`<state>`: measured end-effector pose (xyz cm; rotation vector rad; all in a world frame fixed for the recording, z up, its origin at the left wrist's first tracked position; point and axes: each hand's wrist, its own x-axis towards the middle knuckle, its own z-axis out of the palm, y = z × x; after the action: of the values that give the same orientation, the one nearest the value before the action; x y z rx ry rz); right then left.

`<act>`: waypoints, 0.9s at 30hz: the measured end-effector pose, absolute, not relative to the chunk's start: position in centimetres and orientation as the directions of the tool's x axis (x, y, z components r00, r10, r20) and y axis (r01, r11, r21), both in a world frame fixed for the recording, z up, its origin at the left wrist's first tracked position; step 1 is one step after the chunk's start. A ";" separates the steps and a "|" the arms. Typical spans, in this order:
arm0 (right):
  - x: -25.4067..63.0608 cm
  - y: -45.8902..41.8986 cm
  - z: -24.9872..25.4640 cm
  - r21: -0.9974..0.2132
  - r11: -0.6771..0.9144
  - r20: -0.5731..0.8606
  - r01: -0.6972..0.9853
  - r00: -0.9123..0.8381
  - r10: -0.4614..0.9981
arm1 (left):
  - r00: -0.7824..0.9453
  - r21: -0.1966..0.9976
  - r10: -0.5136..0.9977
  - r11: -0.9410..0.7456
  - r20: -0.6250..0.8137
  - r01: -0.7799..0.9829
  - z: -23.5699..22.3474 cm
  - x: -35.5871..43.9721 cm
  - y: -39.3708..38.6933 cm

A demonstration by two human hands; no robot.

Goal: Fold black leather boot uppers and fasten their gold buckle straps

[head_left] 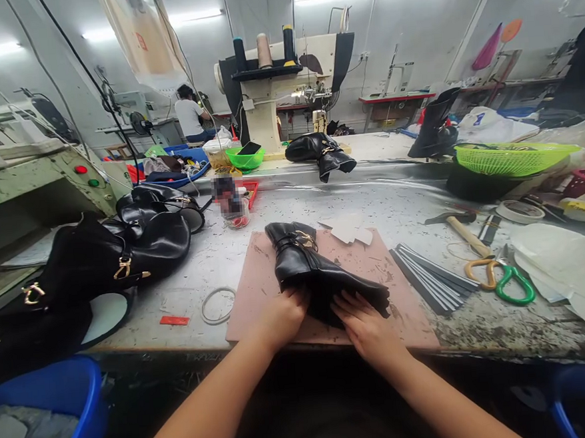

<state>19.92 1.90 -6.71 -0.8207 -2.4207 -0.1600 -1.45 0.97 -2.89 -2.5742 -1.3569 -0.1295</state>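
Note:
A black leather boot upper (320, 267) with straps and a gold buckle lies on its side on a pink board (256, 275). At its near edge, my left hand (284, 316) has its fingers curled onto the leather and grips it. The fingertips are partly hidden by the boot. My right hand (367, 324) rests on the dark shaft of the same boot, its fingers stretched out and slightly spread. Paper-like white scraps (348, 230) lie at the board's far edge.
Black boot uppers (159, 245) are piled on the left, above a blue tub (85, 400). Right of the board are grey strips (434, 279), scissors (512, 284) and a hammer (466, 233). A sewing machine (264, 101) stands behind, with another boot upper (320, 151) before it.

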 end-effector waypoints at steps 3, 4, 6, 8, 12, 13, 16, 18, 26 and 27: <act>19.9 1.8 -6.6 -0.084 0.803 0.544 0.590 -0.648 0.533 | 0.556 -0.187 0.818 -0.529 0.147 0.828 -2.4 -0.8 0.2; 19.8 1.7 -6.5 -0.090 0.804 0.540 0.588 -0.649 0.535 | 0.542 -0.197 0.829 -0.513 0.141 0.836 -2.2 -0.4 0.0; 19.7 1.4 -6.3 -0.102 0.806 0.540 0.583 -0.648 0.537 | 0.516 -0.218 0.846 -0.483 0.135 0.848 -2.0 0.6 -0.3; 19.7 1.0 -6.0 -0.135 0.820 0.549 0.556 -0.647 0.529 | 0.512 -0.213 0.847 -0.479 0.141 0.851 -2.0 1.6 -0.2; 20.8 0.7 -5.6 -0.349 0.800 0.582 0.489 -0.556 0.594 | 0.573 -0.052 0.806 -0.572 0.148 0.818 -3.0 2.3 0.5; 21.2 0.8 -5.5 -0.404 0.756 0.588 0.515 -0.487 0.646 | 0.588 -0.011 0.797 -0.593 0.141 0.805 -3.3 2.1 0.7; 22.1 1.1 -5.5 -0.474 0.620 0.573 0.626 -0.315 0.756 | 0.621 0.053 0.780 -0.625 0.082 0.779 -3.9 0.9 1.0; 22.4 1.3 -5.4 -0.472 0.600 0.542 0.646 -0.324 0.775 | 0.640 0.080 0.768 -0.639 0.024 0.765 -3.6 0.2 1.2; 21.9 1.8 -4.6 -0.347 0.671 0.526 0.656 -0.456 0.718 | 0.566 0.102 0.824 -0.565 0.027 0.818 -1.0 2.5 2.3; 21.8 2.0 -4.5 -0.315 0.682 0.536 0.660 -0.469 0.702 | 0.571 0.110 0.820 -0.572 0.046 0.813 -1.0 2.9 2.3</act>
<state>21.80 1.96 -4.54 -1.0408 -2.2426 0.0840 2.92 2.31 -0.95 -2.8514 -1.4841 -0.1477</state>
